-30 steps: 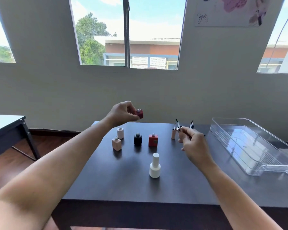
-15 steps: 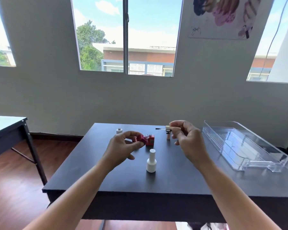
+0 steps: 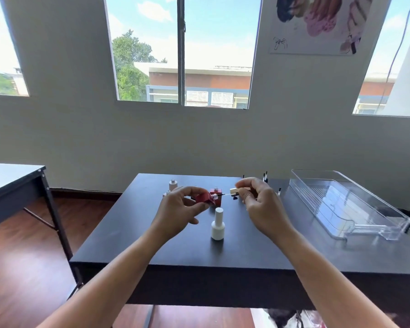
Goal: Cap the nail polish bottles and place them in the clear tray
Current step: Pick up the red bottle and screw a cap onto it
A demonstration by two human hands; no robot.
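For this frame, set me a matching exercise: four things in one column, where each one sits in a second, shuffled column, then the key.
Things
1. tilted red bottle
2. gold cap
3. white bottle
4. clear tray

Places
A. standing capped on the table, nearest the person
B. on the right side of the table
C. in the grip of the left hand
D. pinched by the right hand, brush pointing at a bottle neck

Pairs: 1-C, 2-D, 3-A, 4-B
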